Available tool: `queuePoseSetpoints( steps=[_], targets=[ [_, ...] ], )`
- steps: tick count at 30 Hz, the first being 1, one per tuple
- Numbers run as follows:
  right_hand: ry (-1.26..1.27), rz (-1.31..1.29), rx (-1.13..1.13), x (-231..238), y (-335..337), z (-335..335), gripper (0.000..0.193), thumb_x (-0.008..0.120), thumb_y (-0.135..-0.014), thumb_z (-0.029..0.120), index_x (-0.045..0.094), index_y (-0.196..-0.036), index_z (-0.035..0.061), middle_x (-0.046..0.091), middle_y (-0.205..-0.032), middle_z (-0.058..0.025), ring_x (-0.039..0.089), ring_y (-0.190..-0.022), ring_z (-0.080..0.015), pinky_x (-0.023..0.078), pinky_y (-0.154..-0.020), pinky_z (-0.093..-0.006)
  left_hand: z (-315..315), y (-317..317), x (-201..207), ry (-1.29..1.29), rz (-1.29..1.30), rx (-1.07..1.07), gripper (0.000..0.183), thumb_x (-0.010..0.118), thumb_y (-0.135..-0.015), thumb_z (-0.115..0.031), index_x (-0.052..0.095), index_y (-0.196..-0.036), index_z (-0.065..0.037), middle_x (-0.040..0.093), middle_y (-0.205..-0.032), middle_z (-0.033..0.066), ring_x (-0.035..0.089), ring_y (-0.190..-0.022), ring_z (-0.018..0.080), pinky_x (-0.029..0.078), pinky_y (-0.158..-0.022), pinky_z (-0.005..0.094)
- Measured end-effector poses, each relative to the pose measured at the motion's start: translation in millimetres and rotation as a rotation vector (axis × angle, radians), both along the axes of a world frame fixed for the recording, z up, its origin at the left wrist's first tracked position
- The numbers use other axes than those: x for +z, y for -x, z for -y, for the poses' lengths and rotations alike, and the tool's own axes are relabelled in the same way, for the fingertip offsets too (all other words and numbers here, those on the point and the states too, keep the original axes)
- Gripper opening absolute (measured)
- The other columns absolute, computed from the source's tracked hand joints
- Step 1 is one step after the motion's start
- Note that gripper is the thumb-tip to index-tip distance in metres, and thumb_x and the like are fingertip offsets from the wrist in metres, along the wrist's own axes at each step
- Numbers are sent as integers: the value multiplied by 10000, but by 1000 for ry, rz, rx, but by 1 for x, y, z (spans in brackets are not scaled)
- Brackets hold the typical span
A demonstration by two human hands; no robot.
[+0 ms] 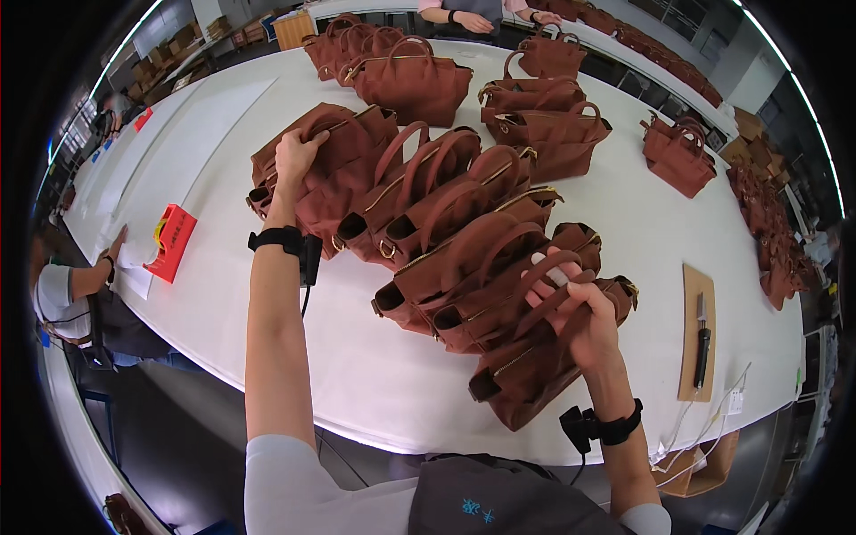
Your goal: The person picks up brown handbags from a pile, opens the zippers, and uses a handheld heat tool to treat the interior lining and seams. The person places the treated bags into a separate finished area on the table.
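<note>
Several reddish-brown handbags stand packed in a slanting row on the white table. At the row's far left end, my left hand [297, 159] is closed on the upper part of a handbag [334, 183]; its body bulges and creases below the grip. My right hand [580, 316], palm up with curled fingers, holds the looped handles of the nearest handbag [526, 379]. That bag leans at the row's near right end, its zipper edge showing. Between my hands are more handbags [468, 259] with upright handles, gold zippers and small metal rings.
More handbags [412, 85] stand farther back on the white table [357, 383], and one handbag [679, 156] sits apart at right. A black-handled tool [703, 343] lies on a brown board [688, 383] near white cables. Co-workers are at the left and far edges, near a red holder [171, 242].
</note>
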State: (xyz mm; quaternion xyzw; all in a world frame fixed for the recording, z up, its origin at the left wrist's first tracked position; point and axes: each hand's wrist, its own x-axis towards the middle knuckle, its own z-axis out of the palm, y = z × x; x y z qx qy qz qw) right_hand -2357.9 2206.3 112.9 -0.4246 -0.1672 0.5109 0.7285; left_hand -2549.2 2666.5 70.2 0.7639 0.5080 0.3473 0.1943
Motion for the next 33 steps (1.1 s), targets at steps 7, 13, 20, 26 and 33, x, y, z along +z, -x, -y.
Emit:
queuePoseSetpoints(
  steps=[7, 13, 20, 26, 33],
  targets=[
    [20, -47, -76, -4, -8, -4, 394, 511, -896, 215, 465, -1234, 18, 541, -1178, -141, 527, -1131, -284, 425, -977, -438, 4, -17, -4, -88, -67, -2, 489, 704, -736, -452, 630, -921, -5, 648, -877, 194, 615, -876, 349, 468, -772, 418],
    [162, -102, -121, 11, -6, 57, 301, 535, -917, 283, 546, -1085, 33, 593, -1076, -133, 572, -1051, -296, 458, -926, -473, 122, -35, 44, -629, 75, -210, 417, 665, -791, -152, 537, -1172, -38, 525, -1166, 184, 486, -1084, 350, 404, -920, 434],
    [-45, -201, -254, 19, 0, 77, 230, 527, -926, 251, 564, -993, 35, 609, -1004, -129, 617, -937, -281, 499, -854, -457, 346, -64, 22, -376, 123, -1116, 593, 691, -739, -85, 445, -1277, -55, 400, -1317, 220, 369, -1260, 402, 283, -1071, 486],
    [123, -149, -250, 18, -17, 118, 246, 585, -891, 287, 583, -858, 43, 535, -654, -64, 524, -571, -190, 491, -643, -381, 350, -75, -29, -312, -151, -918, 605, 613, -816, -140, 367, -1368, -107, 403, -1296, 291, 389, -1211, 456, 361, -1002, 466],
    [344, 242, -165, 36, -24, 169, 202, 600, -869, 243, 550, -915, 53, 544, -645, -37, 393, -444, -66, 394, -440, -250, 381, -45, 58, -208, -210, -956, 425, 661, -803, -183, 575, -1213, -111, 496, -1266, 254, 563, -1054, 375, 482, -855, 414]
  ],
)
